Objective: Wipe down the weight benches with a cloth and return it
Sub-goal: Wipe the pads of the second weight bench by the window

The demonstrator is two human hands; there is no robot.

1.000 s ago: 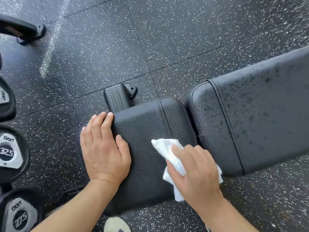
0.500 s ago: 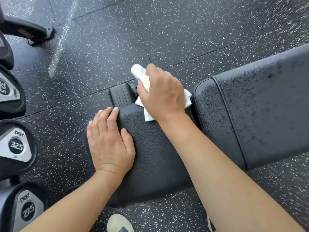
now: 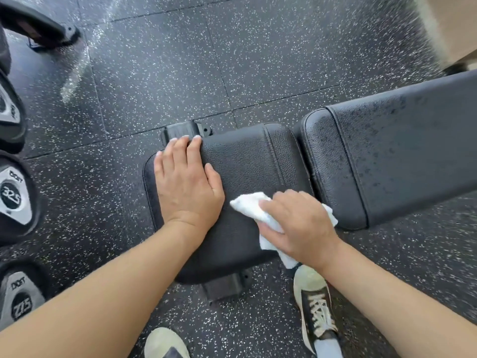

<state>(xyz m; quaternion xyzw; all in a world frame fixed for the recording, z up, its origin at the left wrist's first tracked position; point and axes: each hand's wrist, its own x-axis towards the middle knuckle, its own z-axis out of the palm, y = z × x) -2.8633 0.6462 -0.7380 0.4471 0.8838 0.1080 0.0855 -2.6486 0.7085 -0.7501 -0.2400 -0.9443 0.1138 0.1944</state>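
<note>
1. Left hand (image 3: pixel 187 187) lies flat on the black seat pad (image 3: pixel 247 161), fingers (image 3: pixel 192 148) straight and together, tips at the pad's far edge, holding nothing
2. Right hand (image 3: pixel 300 226) presses the white cloth (image 3: pixel 249 206) onto the seat pad's near right part, fingers curled over it
3. Back pad (image 3: pixel 400 151) just right of the seat pad, dark specks on it
4. Dumbbells (image 3: pixel 14 195) at left on the speckled floor (image 3: pixel 258 60)
5. Shoes (image 3: pixel 313 303) below the pad
</note>
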